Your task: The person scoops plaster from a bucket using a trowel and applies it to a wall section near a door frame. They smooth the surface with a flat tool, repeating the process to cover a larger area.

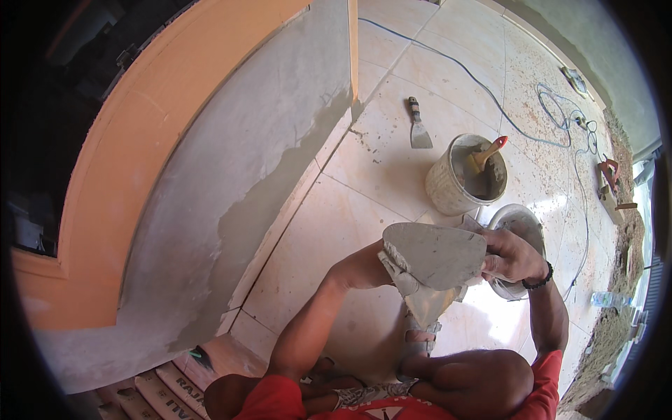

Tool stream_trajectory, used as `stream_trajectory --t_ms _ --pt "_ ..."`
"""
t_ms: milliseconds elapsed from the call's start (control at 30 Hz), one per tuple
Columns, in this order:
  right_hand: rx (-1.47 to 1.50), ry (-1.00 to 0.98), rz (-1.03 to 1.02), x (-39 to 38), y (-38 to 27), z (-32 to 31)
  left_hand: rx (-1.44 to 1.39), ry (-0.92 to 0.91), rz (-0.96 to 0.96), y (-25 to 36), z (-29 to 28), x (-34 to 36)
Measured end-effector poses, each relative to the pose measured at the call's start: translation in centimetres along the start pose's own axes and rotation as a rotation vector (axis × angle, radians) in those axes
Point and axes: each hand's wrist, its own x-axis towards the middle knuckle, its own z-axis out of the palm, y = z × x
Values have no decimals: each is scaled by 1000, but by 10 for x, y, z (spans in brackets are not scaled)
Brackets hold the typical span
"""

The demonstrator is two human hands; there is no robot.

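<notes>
In front of me, my right hand (514,253) is closed round the end of a trowel with a broad, rounded grey blade (435,257). A black beaded bracelet (539,276) circles that wrist. My left hand (400,274) is behind and below the blade, mostly hidden by it. It looks smeared with pale grey mortar and curled round something I cannot make out. Below the blade a tapering, brownish flat piece (428,305) sticks out, close to my left hand. Beyond the hands stands a bucket (442,187) of grey mix, with a paintbrush (488,154) leaning inside.
A scraper (418,131) lies on the tiled floor. Beside my right hand is a round grey basin (519,215). A dark cable (483,85) runs across the tiles. To the left rises a partly damp plastered wall (241,140) with an orange frame (150,105); sacks (157,392) lie below it.
</notes>
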Motion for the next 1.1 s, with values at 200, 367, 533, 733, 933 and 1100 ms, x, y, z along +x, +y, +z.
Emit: stream_trajectory --t_ms 200,367,533,733,933,1100 --pt "207 199 -101 -20 -10 8 76 202 293 -19 -6 8" --pt "20 531 -183 -32 1 55 -182 606 470 -38 -6 27" --pt "-278 632 -129 -15 6 93 116 889 580 -44 -3 36" --pt "-519 620 -270 14 3 114 433 981 702 -38 15 39" --pt "-704 440 -252 11 16 121 287 921 761 -34 10 33" --pt "-757 293 -273 -7 18 111 791 1035 616 -53 -30 16"
